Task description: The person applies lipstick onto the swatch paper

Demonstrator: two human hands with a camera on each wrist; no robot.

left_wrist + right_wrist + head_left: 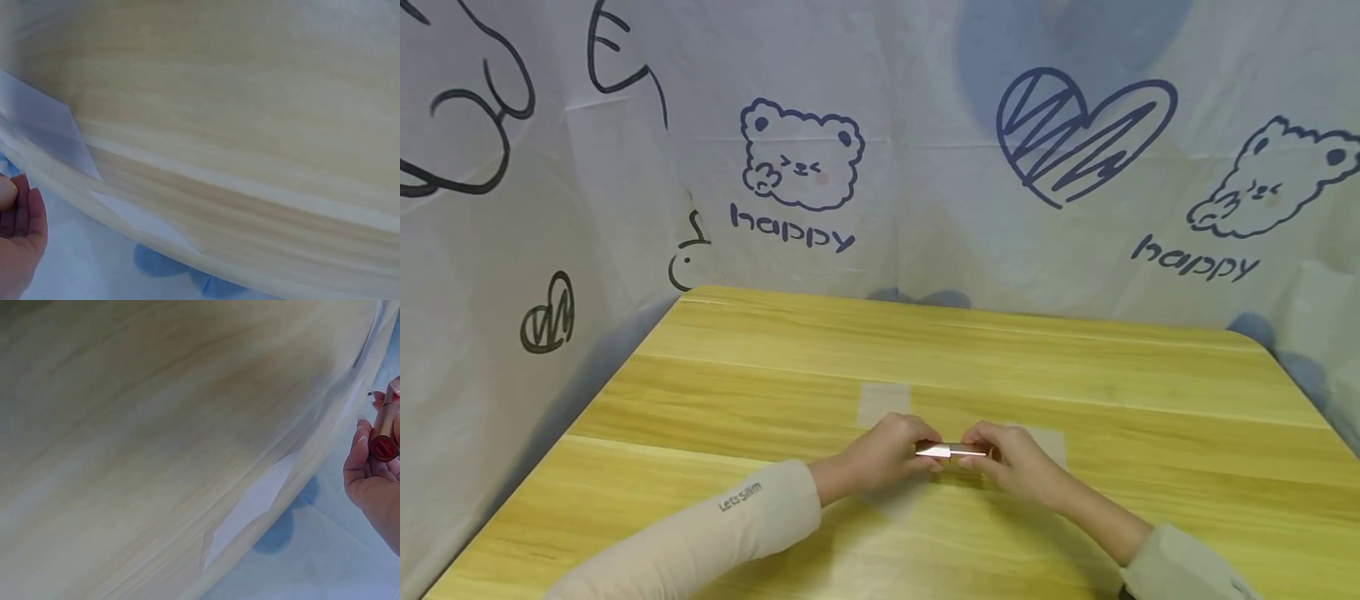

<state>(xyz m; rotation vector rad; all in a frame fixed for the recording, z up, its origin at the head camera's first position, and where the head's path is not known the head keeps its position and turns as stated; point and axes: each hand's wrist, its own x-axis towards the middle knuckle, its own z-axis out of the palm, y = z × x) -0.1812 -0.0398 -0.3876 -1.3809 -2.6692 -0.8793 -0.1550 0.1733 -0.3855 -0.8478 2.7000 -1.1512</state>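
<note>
A shiny rose-gold lipstick tube (951, 450) lies level between both hands, above the table (737, 392). My left hand (887, 452) pinches its left end between thumb and fingers. At the opposite end, the right hand (1018, 462) grips it the same way. A seam runs round the tube near its middle. In the right wrist view the round end of the lipstick tube (381, 434) shows a dark red label, with fingers curled around the body. Only part of the left hand (24, 231) appears in the left wrist view, its fingers curled; the tube is hidden there.
Pale square patches lie on the wood-grain table: one patch (883, 402) beyond the left hand, another patch (1051, 446) behind the right hand, and one nearer the front. A white cloth (925, 208) with drawn bears and hearts hangs behind the table and along its left side.
</note>
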